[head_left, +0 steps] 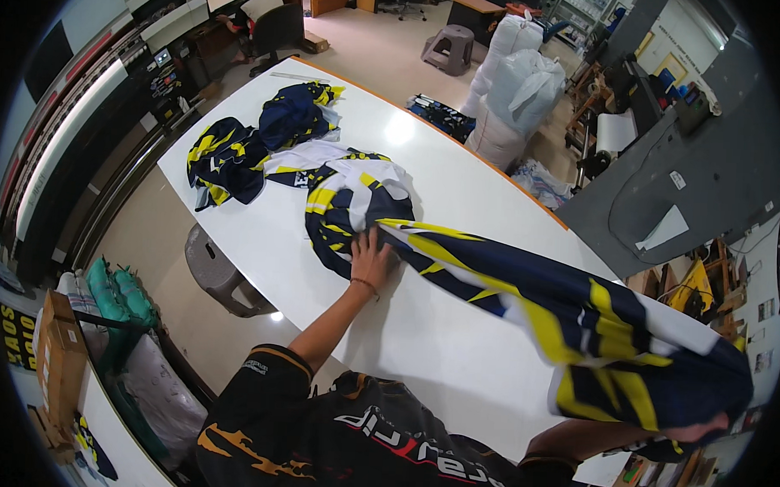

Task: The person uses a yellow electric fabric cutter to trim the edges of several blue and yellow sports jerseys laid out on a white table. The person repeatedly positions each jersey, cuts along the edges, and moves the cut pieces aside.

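Observation:
A long navy, yellow and white printed fabric piece (526,291) stretches across the white table (438,348). My left hand (370,262) presses flat on it where it leaves a heap of the same fabric (349,199). My right hand (701,426), at the lower right, is mostly hidden under the bunched far end of the piece and grips it, lifted above the table.
Two more bundles of navy and yellow fabric (230,156) (296,111) lie farther up the table. A grey stool (221,276) stands by the table's left edge. Stuffed white sacks (520,93) and another stool (450,48) stand beyond the far edge. A person sits at a desk (256,11).

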A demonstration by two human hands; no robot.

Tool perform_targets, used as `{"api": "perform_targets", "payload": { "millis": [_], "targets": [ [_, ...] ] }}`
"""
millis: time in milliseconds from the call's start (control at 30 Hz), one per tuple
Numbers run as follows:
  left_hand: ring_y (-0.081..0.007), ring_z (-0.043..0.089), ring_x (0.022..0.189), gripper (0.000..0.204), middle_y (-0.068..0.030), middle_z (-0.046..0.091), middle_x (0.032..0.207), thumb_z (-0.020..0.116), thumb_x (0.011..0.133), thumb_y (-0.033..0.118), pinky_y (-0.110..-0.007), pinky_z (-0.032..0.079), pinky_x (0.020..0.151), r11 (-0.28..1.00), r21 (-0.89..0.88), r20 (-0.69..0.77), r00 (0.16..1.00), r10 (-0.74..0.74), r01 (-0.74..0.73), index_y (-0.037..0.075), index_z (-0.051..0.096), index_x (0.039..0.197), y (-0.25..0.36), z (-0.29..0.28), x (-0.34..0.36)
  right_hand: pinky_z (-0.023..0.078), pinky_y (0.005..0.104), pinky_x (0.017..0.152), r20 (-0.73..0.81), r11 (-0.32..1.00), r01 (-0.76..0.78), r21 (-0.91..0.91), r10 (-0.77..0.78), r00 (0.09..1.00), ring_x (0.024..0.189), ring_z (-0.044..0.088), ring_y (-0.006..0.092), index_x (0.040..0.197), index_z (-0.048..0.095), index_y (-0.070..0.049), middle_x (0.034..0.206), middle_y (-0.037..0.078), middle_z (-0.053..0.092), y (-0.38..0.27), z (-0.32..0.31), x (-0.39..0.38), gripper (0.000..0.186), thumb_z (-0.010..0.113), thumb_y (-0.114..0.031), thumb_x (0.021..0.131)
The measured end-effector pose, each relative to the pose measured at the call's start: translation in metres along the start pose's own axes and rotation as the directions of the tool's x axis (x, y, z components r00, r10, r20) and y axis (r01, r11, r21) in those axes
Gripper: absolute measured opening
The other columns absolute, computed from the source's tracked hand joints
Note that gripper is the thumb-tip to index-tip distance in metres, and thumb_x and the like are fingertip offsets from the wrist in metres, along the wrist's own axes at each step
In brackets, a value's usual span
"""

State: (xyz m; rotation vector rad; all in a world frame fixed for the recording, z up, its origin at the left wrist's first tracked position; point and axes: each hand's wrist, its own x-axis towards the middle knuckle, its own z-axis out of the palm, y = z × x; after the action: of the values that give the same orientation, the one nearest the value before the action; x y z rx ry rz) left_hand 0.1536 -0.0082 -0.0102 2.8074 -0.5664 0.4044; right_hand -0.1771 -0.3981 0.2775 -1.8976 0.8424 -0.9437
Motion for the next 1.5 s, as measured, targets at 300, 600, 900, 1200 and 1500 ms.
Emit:
{"api": "perform_targets", "payload": {
  "millis": [300, 600, 900, 1200, 1500],
  "targets": [
    [-0.0606, 0.019, 0.152, 0.067, -0.0189, 0.024, 0.172, 0.048, 0.100, 0.043, -0.080, 0.014, 0.117, 0.894, 0.250, -0.093, 0.929, -0.359, 0.371, 0.009, 0.047, 0.158, -0.084, 0.034, 0.053, 0.041, 0.0393, 0.115, -0.077, 0.991, 0.045, -0.129, -0.055, 0.996, 0.130, 0.060, 0.0251, 0.137, 0.064, 0.000, 0.137, 0.016, 0.067, -0.016, -0.031, -0.008, 0.060, 0.050, -0.049, 0.107],
    [-0.0576, 0.017, 0.154, 0.047, -0.0167, 0.018, 0.173, 0.061, 0.097, 0.031, -0.082, 0.021, 0.113, 0.759, 0.265, -0.211, 0.804, -0.556, 0.595, 0.014, 0.068, 0.140, -0.220, -0.021, 0.079, 0.040, 0.0385, 0.116, -0.130, 0.975, 0.117, -0.189, -0.143, 0.981, 0.131, 0.060, 0.0249, 0.137, 0.064, 0.002, 0.138, 0.017, 0.066, -0.035, -0.045, -0.009, 0.057, 0.052, -0.044, 0.106],
    [-0.0306, 0.059, 0.129, 0.050, -0.0134, 0.058, 0.145, 0.062, 0.100, 0.032, -0.040, 0.046, 0.109, 0.740, -0.659, -0.324, 0.837, -0.440, 0.135, 0.006, 0.058, 0.142, -0.265, -0.130, 0.126, 0.039, 0.0377, 0.117, -0.187, 0.922, 0.296, -0.250, -0.346, 0.919, 0.132, 0.059, 0.0247, 0.137, 0.063, 0.004, 0.139, 0.019, 0.066, -0.070, -0.053, 0.016, 0.055, 0.055, -0.040, 0.106],
    [-0.0273, 0.061, 0.126, 0.069, -0.0179, 0.058, 0.144, 0.076, 0.088, 0.016, -0.037, 0.045, 0.113, 0.133, -0.818, -0.545, 0.828, 0.132, -0.560, 0.001, 0.048, 0.149, 0.048, -0.319, 0.212, 0.038, 0.0368, 0.119, -0.264, 0.641, 0.609, -0.467, -0.758, 0.596, 0.134, 0.059, 0.0246, 0.137, 0.063, 0.006, 0.140, 0.020, 0.065, -0.180, -0.090, 0.046, 0.052, 0.057, -0.035, 0.106],
    [-0.0397, 0.070, 0.111, 0.054, -0.0208, 0.072, 0.121, 0.086, 0.069, 0.014, -0.045, 0.056, 0.097, 0.546, -0.284, 0.054, 0.555, 0.830, -0.788, 0.003, 0.074, 0.120, 0.128, -0.226, 0.250, 0.040, 0.0366, 0.116, -0.032, 0.608, 0.705, -0.365, -0.765, 0.643, 0.129, 0.060, 0.0245, 0.133, 0.066, 0.006, 0.136, 0.019, 0.066, -0.195, -0.116, 0.003, 0.046, 0.063, -0.028, 0.102]
  ]
}}
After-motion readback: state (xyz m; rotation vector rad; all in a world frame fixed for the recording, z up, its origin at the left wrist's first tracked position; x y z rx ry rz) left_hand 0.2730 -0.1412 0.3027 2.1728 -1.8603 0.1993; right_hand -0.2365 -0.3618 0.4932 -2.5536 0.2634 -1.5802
